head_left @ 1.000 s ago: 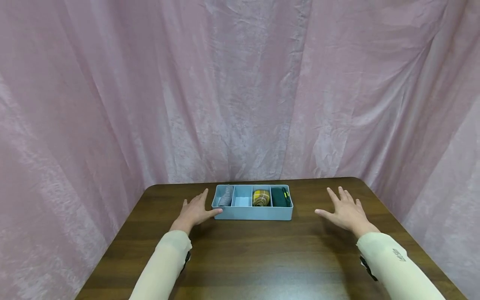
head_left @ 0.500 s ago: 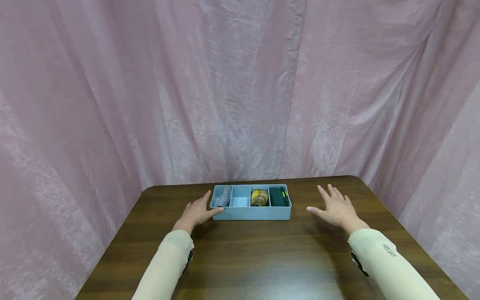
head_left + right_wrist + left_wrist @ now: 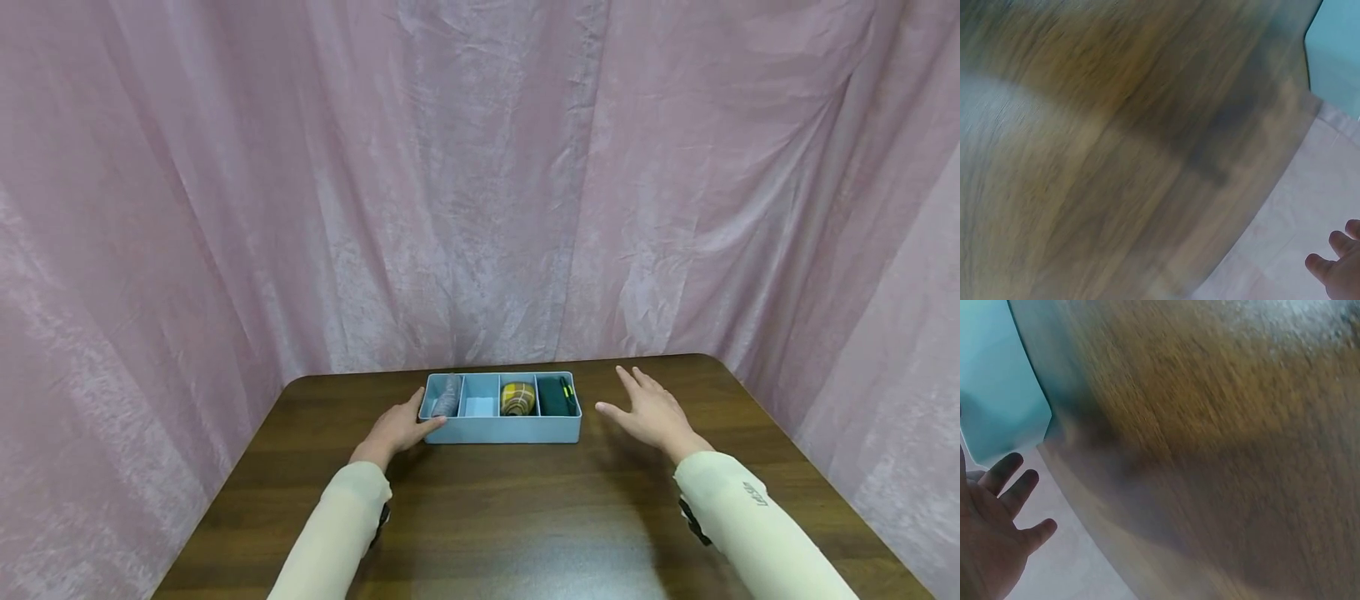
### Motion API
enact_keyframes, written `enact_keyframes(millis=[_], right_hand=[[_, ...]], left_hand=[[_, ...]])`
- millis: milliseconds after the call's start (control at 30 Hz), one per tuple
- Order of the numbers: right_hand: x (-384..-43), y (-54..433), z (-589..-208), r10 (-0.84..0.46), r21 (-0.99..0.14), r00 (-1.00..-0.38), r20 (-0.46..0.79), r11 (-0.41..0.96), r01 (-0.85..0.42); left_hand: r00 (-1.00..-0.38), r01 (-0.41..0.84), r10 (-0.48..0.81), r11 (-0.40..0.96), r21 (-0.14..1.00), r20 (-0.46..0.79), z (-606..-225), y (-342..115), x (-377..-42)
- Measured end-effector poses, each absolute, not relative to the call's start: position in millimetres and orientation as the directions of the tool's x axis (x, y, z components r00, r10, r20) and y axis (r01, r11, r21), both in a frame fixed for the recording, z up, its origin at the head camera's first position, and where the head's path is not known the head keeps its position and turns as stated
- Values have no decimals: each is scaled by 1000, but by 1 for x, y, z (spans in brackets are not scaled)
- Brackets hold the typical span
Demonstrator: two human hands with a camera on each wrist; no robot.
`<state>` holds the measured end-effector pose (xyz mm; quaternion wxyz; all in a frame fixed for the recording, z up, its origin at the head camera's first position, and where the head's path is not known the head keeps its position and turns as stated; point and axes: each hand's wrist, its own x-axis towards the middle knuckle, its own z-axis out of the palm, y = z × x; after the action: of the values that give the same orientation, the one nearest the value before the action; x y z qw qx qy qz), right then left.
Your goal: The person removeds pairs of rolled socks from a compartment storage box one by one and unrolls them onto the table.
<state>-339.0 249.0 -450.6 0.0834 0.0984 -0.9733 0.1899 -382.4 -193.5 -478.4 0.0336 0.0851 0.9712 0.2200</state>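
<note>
A light-blue divided box (image 3: 502,430) stands near the back of the table. From left to right its compartments hold a grey fabric roll (image 3: 447,395), nothing, a yellow plaid fabric roll (image 3: 517,399), and a dark green folded cloth (image 3: 553,397) with a yellow-and-black strip. My left hand (image 3: 396,428) is at the box's left end, fingers spread, thumb over the front left corner; whether it touches, I cannot tell. To the right of the box, apart from it, my right hand (image 3: 654,417) hovers with spread fingers. Both wrist views catch a box end (image 3: 1004,381) near the fingers.
The brown wooden table (image 3: 487,508) has rounded back corners. A pink velvet curtain (image 3: 480,208) hangs right behind its back edge and along both sides.
My right hand has moved left, closer to the box's right end. My left hand has closed in slightly on the left end. The box's contents look unchanged.
</note>
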Motion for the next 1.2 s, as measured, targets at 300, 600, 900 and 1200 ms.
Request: enact_keyframes(millis=[300, 600, 900, 1200], right_hand=[[-344, 232, -449, -148, -437, -971, 190, 873, -218], [-350, 215, -449, -130, -531, -973, 189, 820, -212], [-356, 193, -452, -118, -591, -977, 178, 781, -202], [-363, 182, -460, -73, -655, -986, 152, 740, -156]], left_hand=[[-985, 147, 174, 861, 488, -9, -481, -191, -380], [-988, 141, 156, 859, 492, 11, -483, -190, -373], [-987, 152, 155, 869, 470, 33, -484, -189, -367], [-989, 146, 146, 867, 476, 36, -482, -187, -361]])
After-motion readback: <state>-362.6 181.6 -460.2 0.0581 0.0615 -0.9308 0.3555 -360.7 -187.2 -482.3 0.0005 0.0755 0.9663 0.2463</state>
